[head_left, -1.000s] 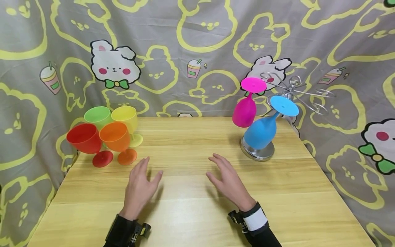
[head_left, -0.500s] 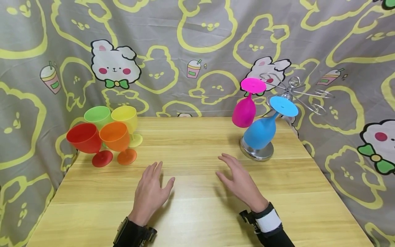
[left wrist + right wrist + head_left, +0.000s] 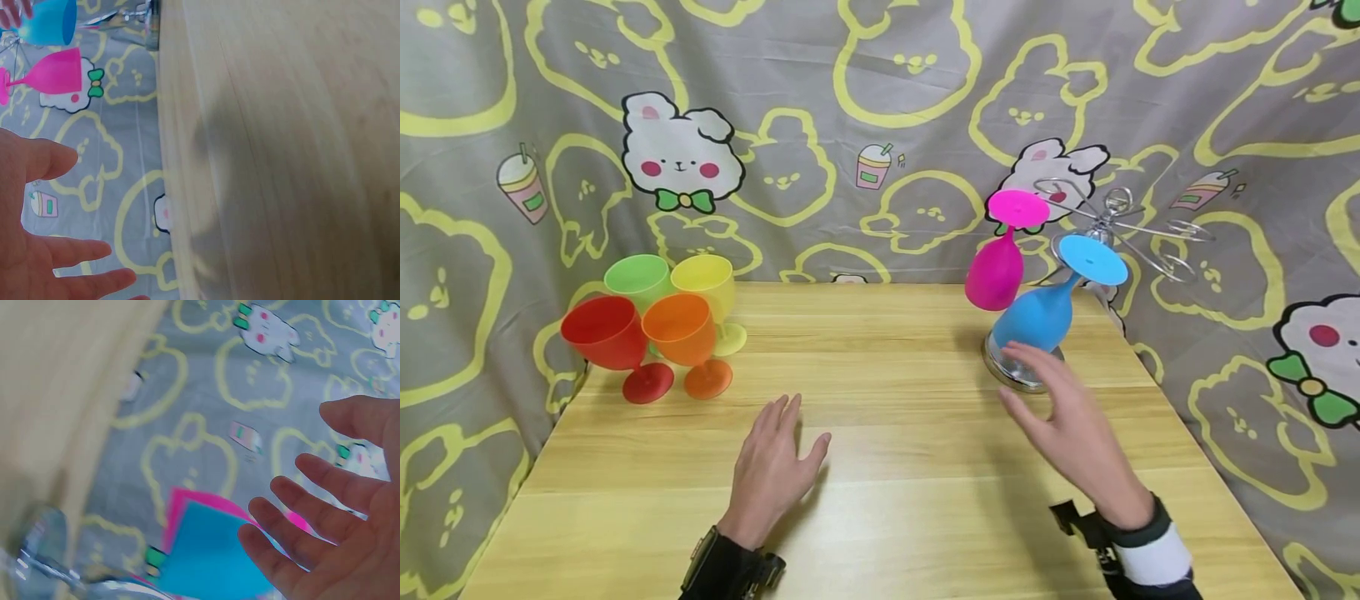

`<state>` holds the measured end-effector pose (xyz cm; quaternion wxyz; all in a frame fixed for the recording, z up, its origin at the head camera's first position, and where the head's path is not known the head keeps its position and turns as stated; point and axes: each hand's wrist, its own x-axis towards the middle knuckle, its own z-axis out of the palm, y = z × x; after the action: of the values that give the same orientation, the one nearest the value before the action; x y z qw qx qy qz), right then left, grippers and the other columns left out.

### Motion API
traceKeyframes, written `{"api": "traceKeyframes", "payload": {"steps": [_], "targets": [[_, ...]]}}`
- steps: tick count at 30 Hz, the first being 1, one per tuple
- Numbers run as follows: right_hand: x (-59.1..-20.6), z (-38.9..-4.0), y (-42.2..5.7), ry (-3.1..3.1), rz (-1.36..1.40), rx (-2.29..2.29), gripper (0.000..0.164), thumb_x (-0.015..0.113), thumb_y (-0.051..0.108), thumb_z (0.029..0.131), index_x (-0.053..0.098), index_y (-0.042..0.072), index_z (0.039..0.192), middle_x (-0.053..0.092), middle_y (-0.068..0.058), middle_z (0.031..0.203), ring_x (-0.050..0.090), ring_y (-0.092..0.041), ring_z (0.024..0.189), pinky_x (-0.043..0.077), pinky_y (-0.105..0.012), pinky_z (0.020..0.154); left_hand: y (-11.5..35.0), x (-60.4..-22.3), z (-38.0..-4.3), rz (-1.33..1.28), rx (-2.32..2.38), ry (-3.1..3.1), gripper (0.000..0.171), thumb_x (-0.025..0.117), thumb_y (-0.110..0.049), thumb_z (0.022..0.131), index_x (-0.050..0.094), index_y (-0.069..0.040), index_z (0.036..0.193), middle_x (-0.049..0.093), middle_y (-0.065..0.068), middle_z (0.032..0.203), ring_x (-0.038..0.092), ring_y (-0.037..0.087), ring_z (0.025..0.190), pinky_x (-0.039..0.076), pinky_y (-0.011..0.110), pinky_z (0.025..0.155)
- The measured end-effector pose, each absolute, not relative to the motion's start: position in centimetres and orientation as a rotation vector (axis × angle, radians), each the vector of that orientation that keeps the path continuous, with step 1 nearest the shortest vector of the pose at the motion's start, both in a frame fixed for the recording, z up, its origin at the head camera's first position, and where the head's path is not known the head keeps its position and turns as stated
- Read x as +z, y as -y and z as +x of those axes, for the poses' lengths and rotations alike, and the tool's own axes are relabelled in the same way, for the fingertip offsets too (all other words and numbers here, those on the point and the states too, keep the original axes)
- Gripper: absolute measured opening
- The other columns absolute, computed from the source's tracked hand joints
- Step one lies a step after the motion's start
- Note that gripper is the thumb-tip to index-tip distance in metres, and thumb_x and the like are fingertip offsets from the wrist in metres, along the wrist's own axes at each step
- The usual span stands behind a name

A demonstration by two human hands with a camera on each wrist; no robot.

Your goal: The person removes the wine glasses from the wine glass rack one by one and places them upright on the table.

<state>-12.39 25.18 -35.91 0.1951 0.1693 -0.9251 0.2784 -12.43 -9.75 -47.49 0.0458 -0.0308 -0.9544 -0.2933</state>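
My right hand (image 3: 1078, 433) hovers over the right side of the table with its fingers spread, holding nothing. Its fingertips overlap the base of a metal goblet rack (image 3: 1101, 225) in the head view. From the rack's arms hang a blue goblet (image 3: 1037, 321) and a magenta goblet (image 3: 996, 271), both upside down. My left hand (image 3: 772, 471) is over the table left of the middle, its fingers extended and nothing in them. Nearest to it stands an orange goblet (image 3: 681, 329), upright beside a red goblet (image 3: 604, 332). Behind these are a green goblet (image 3: 638, 279) and a yellow goblet (image 3: 707, 287).
The wooden table (image 3: 880, 517) has a patterned grey curtain (image 3: 797, 50) along its back and sides. Bare wire arms (image 3: 1172, 242) of the rack stick out to the right, beyond the table's side edge in the head view.
My right hand has moved right and toward the rack, up to the blue goblet. My left hand has shifted a little to the right. The goblets and rack have stayed in place.
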Motion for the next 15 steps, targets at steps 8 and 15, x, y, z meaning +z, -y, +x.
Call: {"api": "traceKeyframes", "payload": {"steps": [8,15], "targets": [[-31.0,-12.5,-28.0,2.244,0.405,0.645,0.044,0.079,-0.002,0.091,0.073,0.002,0.135,0.074,-0.02,0.135,0.068,-0.017,0.113,0.038,-0.002,0.104,9.7,-47.4,-12.4,-0.097,-0.902,2.933,0.08,0.069,-0.043,0.103,0.041,0.0,0.164,0.041,0.029,0.168,0.036,0.052,0.157,0.031,0.068,0.129],[-28.5,-15.1,-30.0,2.193,0.332,0.551,0.041,0.076,0.0,0.095,0.071,-0.003,0.136,0.069,-0.023,0.144,0.064,-0.045,0.131,0.04,-0.017,0.12,9.8,-47.4,-12.5,-0.101,-0.924,2.925,0.079,0.069,-0.043,0.103,0.041,0.0,0.163,0.04,0.029,0.168,0.035,0.052,0.157,0.03,0.068,0.129]]}}
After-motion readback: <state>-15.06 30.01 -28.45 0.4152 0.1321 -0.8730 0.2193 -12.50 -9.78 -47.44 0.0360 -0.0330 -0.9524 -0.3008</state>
